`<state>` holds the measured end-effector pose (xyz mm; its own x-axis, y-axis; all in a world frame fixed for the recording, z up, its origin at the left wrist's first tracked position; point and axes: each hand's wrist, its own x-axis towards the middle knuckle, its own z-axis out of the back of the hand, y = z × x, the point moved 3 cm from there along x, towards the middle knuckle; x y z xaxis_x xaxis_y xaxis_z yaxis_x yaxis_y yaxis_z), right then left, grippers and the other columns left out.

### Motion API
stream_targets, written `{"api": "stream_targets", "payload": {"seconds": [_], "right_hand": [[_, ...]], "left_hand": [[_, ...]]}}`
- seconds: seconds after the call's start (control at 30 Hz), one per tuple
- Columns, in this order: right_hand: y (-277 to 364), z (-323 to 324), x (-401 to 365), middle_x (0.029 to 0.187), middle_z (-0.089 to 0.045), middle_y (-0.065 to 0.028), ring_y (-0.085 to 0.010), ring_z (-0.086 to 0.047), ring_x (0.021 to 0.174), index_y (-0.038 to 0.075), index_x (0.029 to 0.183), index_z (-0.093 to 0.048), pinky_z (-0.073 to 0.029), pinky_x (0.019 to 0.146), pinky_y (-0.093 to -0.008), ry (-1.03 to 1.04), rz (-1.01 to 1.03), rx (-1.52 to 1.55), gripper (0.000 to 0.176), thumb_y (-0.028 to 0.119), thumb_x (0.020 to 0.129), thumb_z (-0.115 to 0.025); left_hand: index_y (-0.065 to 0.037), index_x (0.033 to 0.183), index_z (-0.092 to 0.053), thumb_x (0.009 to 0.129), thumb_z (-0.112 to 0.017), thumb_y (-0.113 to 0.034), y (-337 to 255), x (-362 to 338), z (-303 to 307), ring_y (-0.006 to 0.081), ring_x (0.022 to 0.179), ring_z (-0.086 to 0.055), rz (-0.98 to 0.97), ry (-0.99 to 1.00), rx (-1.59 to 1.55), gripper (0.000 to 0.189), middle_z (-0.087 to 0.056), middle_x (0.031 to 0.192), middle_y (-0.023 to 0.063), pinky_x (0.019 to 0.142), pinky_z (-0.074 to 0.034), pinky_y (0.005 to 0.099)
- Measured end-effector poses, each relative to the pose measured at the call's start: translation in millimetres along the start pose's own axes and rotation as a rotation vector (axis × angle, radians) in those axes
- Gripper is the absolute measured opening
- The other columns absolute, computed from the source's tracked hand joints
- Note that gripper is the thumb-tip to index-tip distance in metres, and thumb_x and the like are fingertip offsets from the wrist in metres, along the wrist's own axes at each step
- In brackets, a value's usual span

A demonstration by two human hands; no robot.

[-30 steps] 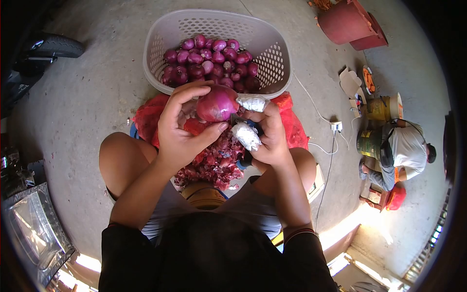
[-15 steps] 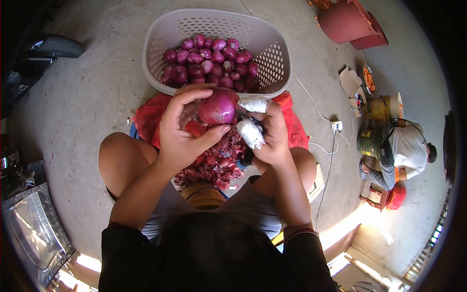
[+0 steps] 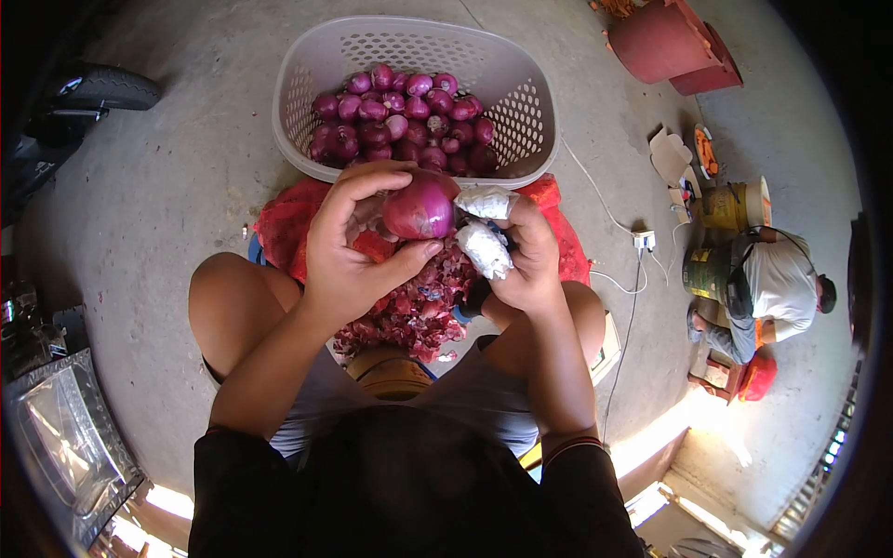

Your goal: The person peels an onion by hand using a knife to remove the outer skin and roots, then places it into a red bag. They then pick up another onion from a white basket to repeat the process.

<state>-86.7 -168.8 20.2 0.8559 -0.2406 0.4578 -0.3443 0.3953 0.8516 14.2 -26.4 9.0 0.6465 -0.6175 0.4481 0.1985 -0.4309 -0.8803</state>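
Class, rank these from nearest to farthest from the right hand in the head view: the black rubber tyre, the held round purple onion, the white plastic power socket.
From the right hand:
1. Round purple onion: in the left hand, just leftward.
2. White plastic power socket: on the floor, to the right.
3. Black rubber tyre: far left.

Onion glossy purple-red; finger wraps silvery white; basket pale grey, hole-patterned; net bag bright red; skins deep red; shirt black; shorts grey.
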Motion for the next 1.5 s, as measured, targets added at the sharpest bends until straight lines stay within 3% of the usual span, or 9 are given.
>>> {"api": "stream_targets", "payload": {"seconds": [0.1, 0.27, 0.5, 0.67, 1.0, 1.1, 1.3, 1.5], "right_hand": [[-3, 1, -2, 0.1, -0.062, -0.012, -0.0213, -0.062, 0.09, 0.003, 0.105, -0.052, -0.048, 0.076, -0.03, -0.046, -0.028, 0.056, 0.032, 0.002, 0.077, -0.068], [0, 1, 1, 0.103, -0.059, -0.0097, -0.0161, -0.059, 0.094, 0.001, 0.108, -0.049, -0.046, 0.079, -0.0269, -0.111, -0.029, 0.156, 0.032, 0.002, 0.081, -0.065], [4, 5, 2, 0.102, -0.057, -0.0094, -0.0145, -0.058, 0.092, 0.0, 0.118, -0.038, -0.045, 0.079, -0.0258, -0.026, -0.115, 0.212, 0.044, 0.0, 0.082, -0.062], [2, -6, -1, 0.104, -0.054, -0.0095, -0.0138, -0.058, 0.09, 0.001, 0.122, -0.033, -0.045, 0.077, -0.026, 0.036, -0.145, 0.205, 0.05, 0.002, 0.082, -0.063], [-3, -13, -4, 0.109, -0.055, -0.0116, -0.0138, -0.059, 0.089, 0.001, 0.121, -0.033, -0.044, 0.076, -0.0252, 0.056, -0.118, 0.148, 0.05, 0.003, 0.081, -0.064], [-3, -16, -4, 0.111, -0.054, -0.0124, -0.0142, -0.058, 0.094, 0.002, 0.12, -0.034, -0.044, 0.079, -0.0256, 0.044, -0.139, 0.186, 0.049, 0.001, 0.081, -0.063], [-4, -25, -3, 0.11, -0.052, -0.0114, -0.0172, -0.054, 0.105, 0.001, 0.115, -0.037, -0.043, 0.086, -0.0279, -0.052, -0.105, 0.332, 0.041, -0.003, 0.082, -0.06], [-1, -21, -4, 0.111, -0.051, -0.0109, -0.0179, -0.054, 0.105, 0.001, 0.115, -0.037, -0.043, 0.087, -0.0285, -0.021, -0.055, 0.266, 0.042, -0.004, 0.082, -0.06]], "left_hand": [[0.0, 0.116, -0.046, 0.068, -0.071, 0.005, -3, 2, -3, 0.0234, 0.111, -0.051, -0.014, -0.001, -0.018, 0.054, -0.045, 0.119, 0.0139, 0.09, -0.048, 0.0351], [-0.001, 0.116, -0.045, 0.068, -0.071, 0.006, -2, 2, -2, 0.0238, 0.113, -0.05, -0.028, -0.01, -0.01, 0.055, -0.044, 0.122, 0.0149, 0.09, -0.048, 0.0352], [-0.002, 0.114, -0.044, 0.066, -0.071, 0.008, 1, 2, 2, 0.0246, 0.114, -0.049, -0.064, -0.067, -0.022, 0.056, -0.043, 0.124, 0.0164, 0.091, -0.047, 0.0348], [-0.004, 0.112, -0.045, 0.066, -0.071, 0.008, -1, 2, 3, 0.0263, 0.114, -0.048, -0.116, -0.051, 0.139, 0.054, -0.042, 0.124, 0.0184, 0.094, -0.044, 0.0373], [-0.003, 0.11, -0.045, 0.065, -0.07, 0.009, -3, -1, 5, 0.027, 0.115, -0.047, -0.141, -0.029, 0.309, 0.053, -0.042, 0.123, 0.0193, 0.095, -0.043, 0.0383], [-0.006, 0.103, -0.053, 0.059, -0.077, 0.003, -4, -1, 4, 0.0258, 0.106, -0.052, -0.165, -0.142, 0.321, 0.051, -0.05, 0.116, 0.0167, 0.09, -0.044, 0.0356], [-0.005, 0.104, -0.051, 0.059, -0.077, 0.004, -4, -1, -1, 0.0243, 0.108, -0.05, -0.183, -0.171, 0.19, 0.053, -0.046, 0.117, 0.0151, 0.091, -0.043, 0.0333], [-0.006, 0.103, -0.052, 0.059, -0.078, 0.003, -3, -1, 2, 0.0244, 0.107, -0.051, -0.171, -0.157, 0.247, 0.052, -0.047, 0.116, 0.0151, 0.09, -0.044, 0.0335]]}}
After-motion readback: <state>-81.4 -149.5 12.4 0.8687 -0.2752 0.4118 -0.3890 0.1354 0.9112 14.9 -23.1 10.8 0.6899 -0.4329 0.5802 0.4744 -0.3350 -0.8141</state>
